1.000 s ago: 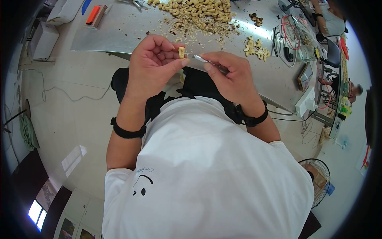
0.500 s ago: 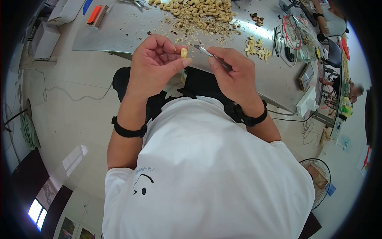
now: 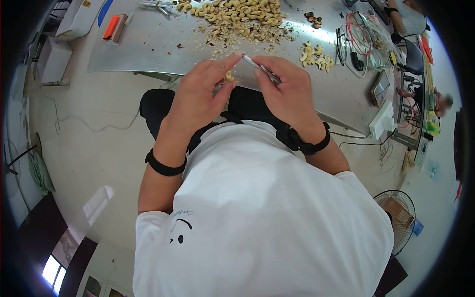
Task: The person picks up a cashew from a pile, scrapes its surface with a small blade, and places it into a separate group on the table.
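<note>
Between the fingers of my left hand (image 3: 200,91) is a pale cashew nut (image 3: 229,76), held just off the table's near edge. The index fingertip of that hand reaches out to the tip of a slim metal craft knife (image 3: 262,69). My right hand (image 3: 288,89) is closed around the knife's handle, its tip pointing up and left. Beyond both hands lies a large heap of cashews (image 3: 247,14), with crumbs and peeled skin bits (image 3: 232,37) spread in front of it. A smaller group of pale cashews (image 3: 316,57) lies to the right.
Dark nuts (image 3: 312,20) lie on the metal table (image 3: 148,54). An orange-and-brown block (image 3: 114,28) and metal tools (image 3: 159,6) are at the left. Tangled cables (image 3: 358,39), a framed device (image 3: 380,89) and a white power strip (image 3: 382,123) are at the right. Another person sits further right.
My left hand has turned palm down and its index finger has stretched out to the knife tip. The cashew is now lower between the fingers. The knife has shifted slightly left.
</note>
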The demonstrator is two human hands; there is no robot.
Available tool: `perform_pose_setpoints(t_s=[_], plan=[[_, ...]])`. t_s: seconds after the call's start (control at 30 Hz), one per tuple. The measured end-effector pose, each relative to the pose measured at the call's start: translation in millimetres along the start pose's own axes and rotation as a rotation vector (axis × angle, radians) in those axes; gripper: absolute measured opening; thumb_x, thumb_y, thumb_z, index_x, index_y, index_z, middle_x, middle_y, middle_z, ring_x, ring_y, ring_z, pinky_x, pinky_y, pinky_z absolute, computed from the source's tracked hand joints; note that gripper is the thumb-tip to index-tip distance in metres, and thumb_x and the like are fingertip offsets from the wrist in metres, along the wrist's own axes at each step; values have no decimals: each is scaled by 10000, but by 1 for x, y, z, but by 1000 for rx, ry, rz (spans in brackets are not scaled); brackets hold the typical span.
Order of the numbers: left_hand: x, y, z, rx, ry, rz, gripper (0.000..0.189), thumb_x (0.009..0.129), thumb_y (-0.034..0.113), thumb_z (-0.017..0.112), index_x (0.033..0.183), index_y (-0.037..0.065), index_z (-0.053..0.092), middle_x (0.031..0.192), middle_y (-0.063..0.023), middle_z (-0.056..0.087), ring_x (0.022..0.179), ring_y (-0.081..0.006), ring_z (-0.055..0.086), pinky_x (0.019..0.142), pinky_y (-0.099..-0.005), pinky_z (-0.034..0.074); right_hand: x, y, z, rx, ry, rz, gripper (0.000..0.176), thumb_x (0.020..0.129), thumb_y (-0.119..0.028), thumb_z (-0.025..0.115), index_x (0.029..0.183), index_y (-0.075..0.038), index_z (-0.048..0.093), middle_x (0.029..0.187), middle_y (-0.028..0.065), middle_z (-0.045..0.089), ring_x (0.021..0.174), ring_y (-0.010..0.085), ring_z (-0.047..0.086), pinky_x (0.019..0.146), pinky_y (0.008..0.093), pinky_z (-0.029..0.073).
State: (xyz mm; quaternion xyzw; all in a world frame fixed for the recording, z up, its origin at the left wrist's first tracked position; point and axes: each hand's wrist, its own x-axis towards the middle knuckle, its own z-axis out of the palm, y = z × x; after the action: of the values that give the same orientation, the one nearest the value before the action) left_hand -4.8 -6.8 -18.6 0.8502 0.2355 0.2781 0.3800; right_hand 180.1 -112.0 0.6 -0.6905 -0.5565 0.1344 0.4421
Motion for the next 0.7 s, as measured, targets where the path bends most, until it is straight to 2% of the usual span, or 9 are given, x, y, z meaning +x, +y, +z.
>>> perform_pose_setpoints(t_s=[0.1,0.2,0.23,0.3,0.4,0.53,0.63,0.7], plan=[[0,-7,4,21,44,-32,676,839,-21,806,1467,98,586,952,-86,688,781,-146,666,726,-279,573,1,1,-2,-21,8,38,178,895,-79,698,1062,-42,748,954,150,747,816,335,721,737,384,574],[0,-11,5,-83,122,-97,674,830,-10,818,1453,84,581,960,-86,692,777,-144,669,731,-285,577,0,8,-3,-1,27,65,176,903,-87,703,1065,-32,743,936,138,751,792,266,727,722,336,563],[0,-11,6,-133,151,-126,659,827,-7,822,1437,75,588,963,-86,693,776,-144,670,733,-285,578,-1,9,-5,59,-4,147,178,906,-93,711,1069,-27,741,924,120,751,784,227,715,717,317,554],[1,-14,9,-145,192,-98,550,818,-15,822,1331,53,636,958,-76,690,775,-134,666,723,-278,570,0,8,-9,179,-67,307,186,913,-103,726,1078,-19,736,898,83,750,769,149,690,705,278,536],[6,-7,3,-76,191,-55,402,799,-35,819,1171,31,683,947,-59,683,774,-118,654,711,-265,554,0,17,-2,436,-97,320,210,917,-118,752,1094,-7,732,897,28,734,796,63,628,706,243,510],[15,5,2,-108,227,6,307,775,-68,800,1058,24,725,943,-40,668,774,-97,628,701,-245,532,7,14,2,599,-165,346,243,921,-111,764,1137,-10,718,949,3,721,831,52,621,730,241,515],[15,12,2,-210,187,-50,307,770,-80,788,1054,28,745,960,-36,663,778,-91,615,705,-233,526,10,12,6,712,-203,363,257,927,-78,758,1167,-5,703,986,13,718,857,65,639,771,241,537],[16,16,4,-238,207,-65,297,767,-46,794,1046,53,766,933,-42,664,737,-101,626,664,-239,529,11,11,9,853,-223,399,268,928,-53,755,1182,4,690,1006,23,716,877,80,656,802,246,555]])
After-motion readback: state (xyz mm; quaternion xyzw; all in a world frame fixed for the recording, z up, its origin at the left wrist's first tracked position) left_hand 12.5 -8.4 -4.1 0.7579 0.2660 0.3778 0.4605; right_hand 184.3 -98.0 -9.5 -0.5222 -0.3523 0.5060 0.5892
